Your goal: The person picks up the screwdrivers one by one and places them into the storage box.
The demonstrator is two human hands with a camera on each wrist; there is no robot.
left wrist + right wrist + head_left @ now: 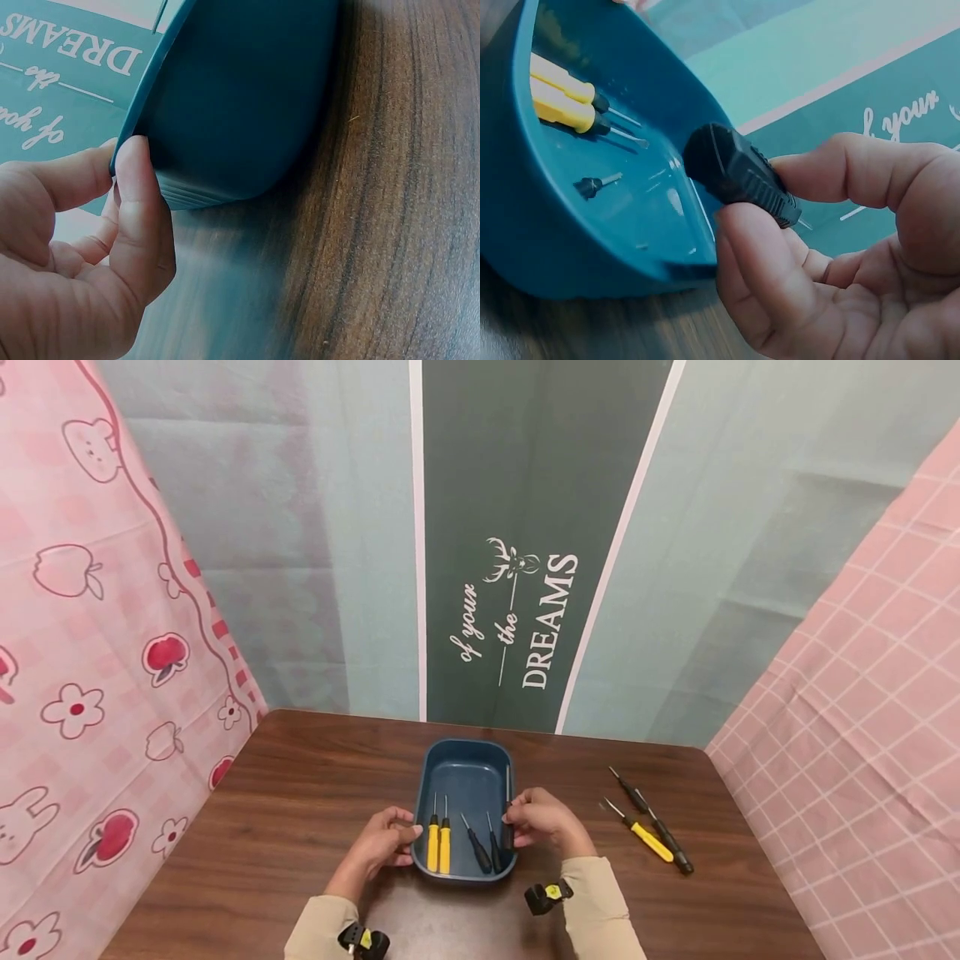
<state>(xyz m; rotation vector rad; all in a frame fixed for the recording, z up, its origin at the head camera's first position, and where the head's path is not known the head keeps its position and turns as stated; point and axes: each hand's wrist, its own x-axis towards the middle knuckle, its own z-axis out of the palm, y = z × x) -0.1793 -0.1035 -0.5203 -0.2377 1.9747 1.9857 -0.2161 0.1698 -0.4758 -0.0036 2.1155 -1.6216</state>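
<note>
My left hand [384,839] pinches the left rim of a blue tray [467,758] between thumb and fingers; in the left wrist view the thumb lies on the tray's outer wall [240,97]. At the tray's right side, my right hand [546,818] grips a black screwdriver [739,172] by its ribbed handle, the shaft pointing away toward the back. In the tray, two yellow-handled screwdrivers [445,847] lie side by side at the left. Two small black screwdrivers [478,853] rest nearer the right wall.
On the brown wooden table [322,777], right of the tray, lie a yellow-handled screwdriver [651,842] and two black screwdrivers [675,847], close together and partly crossing. A printed curtain [495,485] hangs behind the table, with pink cloths [862,735] at both sides.
</note>
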